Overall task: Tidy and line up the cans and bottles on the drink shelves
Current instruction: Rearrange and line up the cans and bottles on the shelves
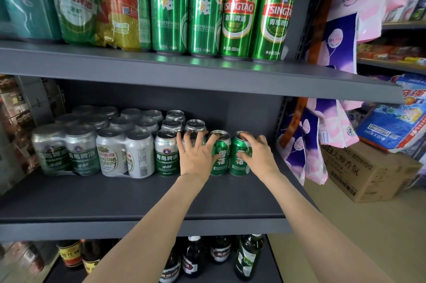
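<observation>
head view: your left hand [197, 153] spreads over a can hidden behind it, fingertips on its rim, grasping it. your right hand [257, 150] grips the outer green can [239, 158], just beside another green can [220, 156] on the middle shelf [138, 192].

Grey middle shelf [138, 199] — shrink-wrapped silver can packs [92, 151], loose silver cans [167, 152], two green cans [230, 156].
</observation>
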The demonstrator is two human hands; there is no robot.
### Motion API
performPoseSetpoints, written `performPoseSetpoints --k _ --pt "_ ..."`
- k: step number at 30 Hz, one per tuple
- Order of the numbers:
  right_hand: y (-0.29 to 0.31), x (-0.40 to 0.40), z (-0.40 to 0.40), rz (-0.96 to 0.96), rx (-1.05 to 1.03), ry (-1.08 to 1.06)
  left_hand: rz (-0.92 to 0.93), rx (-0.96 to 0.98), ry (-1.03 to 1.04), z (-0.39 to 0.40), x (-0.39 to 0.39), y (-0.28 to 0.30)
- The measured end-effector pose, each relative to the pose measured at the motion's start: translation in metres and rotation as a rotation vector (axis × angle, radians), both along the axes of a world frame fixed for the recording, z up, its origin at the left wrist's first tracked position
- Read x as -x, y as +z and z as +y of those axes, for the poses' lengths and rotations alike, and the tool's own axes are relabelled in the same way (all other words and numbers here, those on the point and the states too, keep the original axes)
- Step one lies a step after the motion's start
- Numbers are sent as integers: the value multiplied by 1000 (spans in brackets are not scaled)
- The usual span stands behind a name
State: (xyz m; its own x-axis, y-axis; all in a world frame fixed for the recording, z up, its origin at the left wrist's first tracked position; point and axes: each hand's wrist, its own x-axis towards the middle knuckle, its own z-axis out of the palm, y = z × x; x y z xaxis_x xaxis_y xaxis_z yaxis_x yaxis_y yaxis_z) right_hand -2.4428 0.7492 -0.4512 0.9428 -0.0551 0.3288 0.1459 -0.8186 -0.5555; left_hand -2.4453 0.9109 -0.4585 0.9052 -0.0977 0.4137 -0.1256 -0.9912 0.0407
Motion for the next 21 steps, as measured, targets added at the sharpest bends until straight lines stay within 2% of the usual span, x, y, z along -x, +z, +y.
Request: performPoseSetpoints --k 7,12,15,18,21 --pt "-6 18 -1 32 8 36 -19 23 -88 12 10 -3" --pt "-29 69 -7 -67 40 96 -334 186 -269 38 61 -53" --pt "-52 101 -11 -143 82 145 -339 215 -343 37 94 -85" --pt "-78 111 -16 -25 252 141 -299 120 -378 31 109 -118" --pt "-87 108 -17 12 259 119 -318 189 -353 27 112 -126"
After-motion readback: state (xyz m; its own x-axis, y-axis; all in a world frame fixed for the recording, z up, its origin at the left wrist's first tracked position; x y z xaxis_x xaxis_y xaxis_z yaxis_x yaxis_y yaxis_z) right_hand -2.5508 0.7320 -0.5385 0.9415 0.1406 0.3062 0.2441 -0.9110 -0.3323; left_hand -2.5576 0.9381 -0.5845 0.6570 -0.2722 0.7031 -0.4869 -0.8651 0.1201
